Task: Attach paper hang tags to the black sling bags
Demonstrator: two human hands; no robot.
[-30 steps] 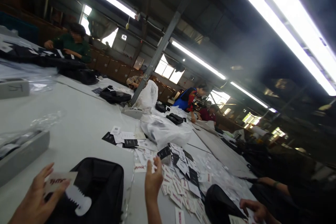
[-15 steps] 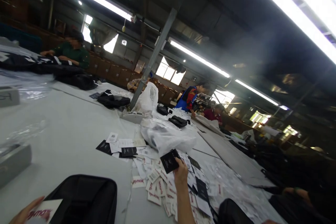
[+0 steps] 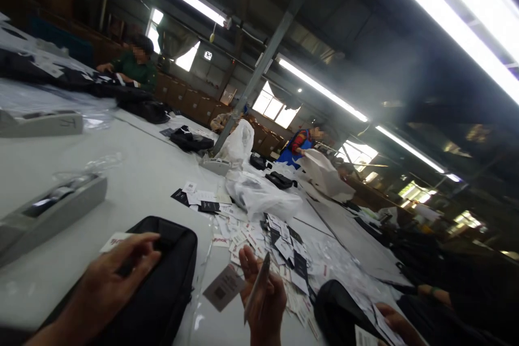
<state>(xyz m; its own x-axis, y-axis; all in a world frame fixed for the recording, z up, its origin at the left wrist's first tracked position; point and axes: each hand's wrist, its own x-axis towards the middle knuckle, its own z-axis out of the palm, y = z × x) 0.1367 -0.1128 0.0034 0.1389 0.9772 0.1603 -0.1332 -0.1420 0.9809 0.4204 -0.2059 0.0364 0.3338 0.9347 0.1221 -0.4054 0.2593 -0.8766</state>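
Note:
My left hand (image 3: 113, 275) is over a black bag (image 3: 174, 275), thumb and fingers bent toward each other near its top. A white tag with red print (image 3: 115, 241) sticks out from behind its fingers; how much of the tag they cover is hidden. My right hand (image 3: 267, 303), palm up, holds a card (image 3: 258, 287) seen edge-on. Just left of its fingers is a greyish tag with a square code (image 3: 224, 287); how it is held is unclear. Beyond that hand lies a heap of loose white-and-red tags (image 3: 247, 235) and black cards (image 3: 300, 265).
Tape dispensers (image 3: 81, 200) stand at left. A white plastic bag (image 3: 263, 194) lies beyond the tags, near a slanting metal post (image 3: 259, 75). At lower right, another person's hand (image 3: 399, 324) holds tags by a black bag (image 3: 340, 308). Co-workers (image 3: 135, 67) are farther back.
My right hand has drawn back toward me from the heap, its card turned edge-on. My left hand has moved up and right over the black bag. A co-worker at the back has lifted a pale sheet.

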